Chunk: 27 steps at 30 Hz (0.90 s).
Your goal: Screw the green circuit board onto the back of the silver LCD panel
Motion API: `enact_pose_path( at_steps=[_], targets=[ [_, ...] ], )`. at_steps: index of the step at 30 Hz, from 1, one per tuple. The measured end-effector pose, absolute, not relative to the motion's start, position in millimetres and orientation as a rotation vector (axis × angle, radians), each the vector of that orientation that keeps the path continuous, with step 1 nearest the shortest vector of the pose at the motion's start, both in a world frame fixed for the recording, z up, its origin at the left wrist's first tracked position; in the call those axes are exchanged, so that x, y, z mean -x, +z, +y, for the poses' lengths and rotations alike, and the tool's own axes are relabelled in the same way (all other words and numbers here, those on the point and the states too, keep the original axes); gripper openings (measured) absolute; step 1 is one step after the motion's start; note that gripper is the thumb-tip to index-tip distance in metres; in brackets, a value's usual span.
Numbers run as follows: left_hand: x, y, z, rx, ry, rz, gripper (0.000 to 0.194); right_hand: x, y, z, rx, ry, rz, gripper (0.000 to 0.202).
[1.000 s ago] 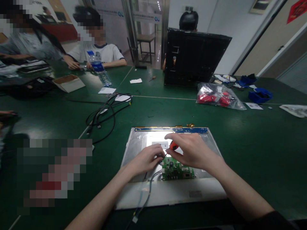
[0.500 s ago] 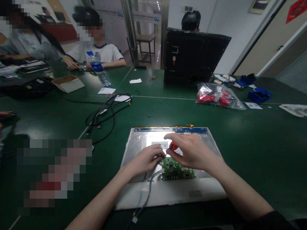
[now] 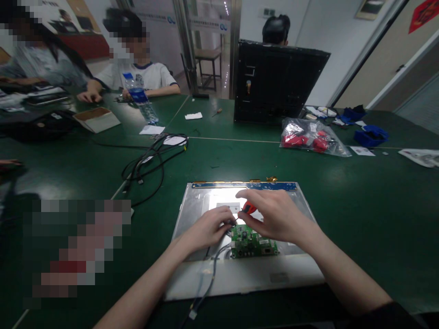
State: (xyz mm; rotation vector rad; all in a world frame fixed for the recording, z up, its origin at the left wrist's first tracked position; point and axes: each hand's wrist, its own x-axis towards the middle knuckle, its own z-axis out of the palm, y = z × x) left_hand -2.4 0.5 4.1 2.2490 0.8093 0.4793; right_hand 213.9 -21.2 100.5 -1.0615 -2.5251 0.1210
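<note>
A silver display panel (image 3: 192,214) lies flat on the green table, with a blue circuit strip (image 3: 236,186) along its far edge. On the panel rests a green circuit board (image 3: 254,242). My right hand (image 3: 274,214) grips a red-and-black screwdriver (image 3: 248,208), whose tip points down-left at the board's far left corner. At that corner my left hand (image 3: 216,224) pinches with its fingertips; what sits between them is too small to make out. A grey cable (image 3: 215,269) runs from beside the board over the panel's near edge, ending in a white connector (image 3: 193,314).
Coiled black cables (image 3: 151,160) lie left of the panel. Farther back stand a water bottle (image 3: 139,98) and a black monitor casing (image 3: 277,82). A plastic bag with red items (image 3: 312,137) and a blue tray (image 3: 371,135) are at right. Other people sit across the table.
My right hand and the screwdriver have shifted slightly, with more of the screwdriver showing. My left hand stays put. Across the table, a person's hand has moved left.
</note>
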Motion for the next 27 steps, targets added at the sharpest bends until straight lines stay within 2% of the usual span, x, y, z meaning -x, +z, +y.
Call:
enact_pose_path(
  at_steps=[10, 16, 23, 27],
  targets=[
    [3, 9, 0, -2.269, 0.490, 0.819, 0.017, -217, 105, -22, 1.081, 0.094, -2.520, 0.024],
    [6, 9, 5, -2.305, 0.702, 1.122, 0.014, -223, 108, -17, 1.138, 0.041, -2.477, 0.025],
    [8, -4, 11, -2.461, 0.590, 1.218, 0.023, -228, 112, -15, 1.167, 0.024, -2.448, 0.027],
    [6, -6, 12, -2.517, 0.568, 1.211, 0.020, -228, 114, -15, 1.181, 0.025, -2.445, 0.027]
  ],
)
